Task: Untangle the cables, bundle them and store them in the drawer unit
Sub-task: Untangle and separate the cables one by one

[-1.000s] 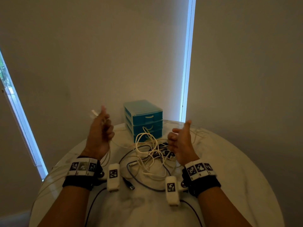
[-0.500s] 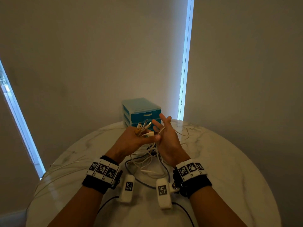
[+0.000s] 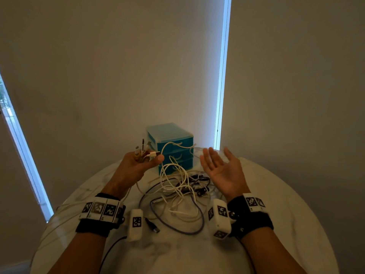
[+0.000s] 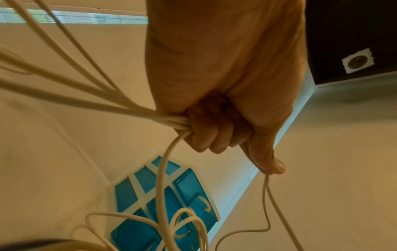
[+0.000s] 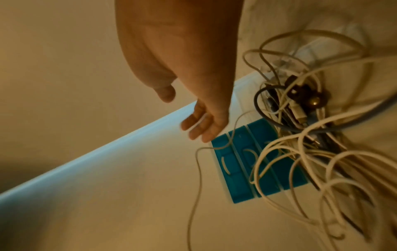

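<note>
Head view, from the left: the left hand (image 3: pixel 138 165) is raised above the table, fingers curled tight round a bunch of white cables (image 3: pixel 173 175) — their plugs (image 3: pixel 145 148) stick up out of the fist, and the strands drop in loops to the tangle below. The left wrist view shows the same clench, several cords pinched at the fingers (image 4: pixel 206 134) and one thin cord trailing from under the thumb. Further right, the right hand (image 3: pixel 223 171) hovers palm up with fingers spread and straight, holding nothing; it is near the cable loops, but whether it touches any cannot be told. The rest of the heap, white and dark cords (image 3: pixel 195 186) mixed, lies on the round marble table (image 3: pixel 286 214) between the wrists. The blue drawer unit (image 3: pixel 173 147) stands at the table's far edge, all three drawers closed, just behind the cables. Behind it are plain blinds with a bright window strip (image 3: pixel 222 76) — another strip shows at far left. Bare tabletop runs along the right rim and the near edge.
</note>
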Motion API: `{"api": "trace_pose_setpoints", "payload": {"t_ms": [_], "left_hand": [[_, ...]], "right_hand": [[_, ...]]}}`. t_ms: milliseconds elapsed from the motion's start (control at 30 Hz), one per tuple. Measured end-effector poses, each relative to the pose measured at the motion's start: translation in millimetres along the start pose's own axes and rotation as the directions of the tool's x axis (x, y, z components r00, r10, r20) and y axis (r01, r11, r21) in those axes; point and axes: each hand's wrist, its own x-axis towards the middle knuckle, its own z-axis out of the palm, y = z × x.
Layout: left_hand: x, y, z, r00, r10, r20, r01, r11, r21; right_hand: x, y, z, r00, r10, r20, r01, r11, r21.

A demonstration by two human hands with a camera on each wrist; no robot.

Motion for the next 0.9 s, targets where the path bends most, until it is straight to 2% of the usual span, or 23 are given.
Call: {"api": "trace_pose_setpoints", "payload": {"t_ms": [100,167,200,300,367,433,500,567,600,667,733,800,900], "left_hand": [[-5,8,6,0.998,0.032,0.056,-0.033,0.999,0.019],[-8,11,6,0.987,0.033,0.159,-0.042,0.998,0.053],[-9,12,4,0.973,0.011,0.233,-0.030,0.996,0.080],[-11,9,-6,0.922,-0.081,0.379,0.004,0.980,0.201],[-10,4,-8,0.919,-0.128,0.372,0.026,0.963,0.269],[-6,-2,-8,0.943,-0.166,0.290,0.073,0.950,0.305],[-2,-8,-6,0.964,-0.219,0.150,0.153,0.919,0.362],[5,-17,-9,0.968,-0.252,-0.005,0.239,0.909,0.340],[8,-22,-11,0.966,-0.246,-0.079,0.258,0.925,0.278],[10,-23,-11,0.962,-0.211,-0.174,0.237,0.961,0.143],[7,-15,-8,0.978,-0.163,-0.129,0.175,0.981,0.087],[-1,-1,3,0.992,-0.121,-0.017,0.122,0.987,0.103],[-3,7,18,0.994,-0.049,0.098,0.033,0.987,0.156]], "right_hand": [[0,22,0,0.984,0.173,-0.042,-0.174,0.984,-0.025],[0,28,-3,0.968,0.248,0.044,-0.249,0.968,0.030],[0,27,-5,0.966,0.239,0.094,-0.246,0.967,0.066],[2,13,-5,0.980,0.095,0.175,-0.126,0.976,0.180],[3,6,-1,0.989,-0.010,0.146,-0.016,0.985,0.172],[2,4,6,0.988,-0.117,0.102,0.116,0.993,0.013],[-2,11,14,0.972,-0.208,0.111,0.230,0.940,-0.252],[-10,24,23,0.965,-0.190,0.181,0.259,0.798,-0.544],[-14,32,26,0.970,-0.131,0.206,0.238,0.690,-0.684],[-23,46,30,0.980,0.049,0.193,0.157,0.408,-0.900],[-30,57,33,0.969,0.190,0.157,0.138,0.110,-0.984],[-31,64,33,0.960,0.246,0.134,0.167,-0.117,-0.979],[-30,69,32,0.950,0.292,0.112,0.202,-0.299,-0.933]]}}
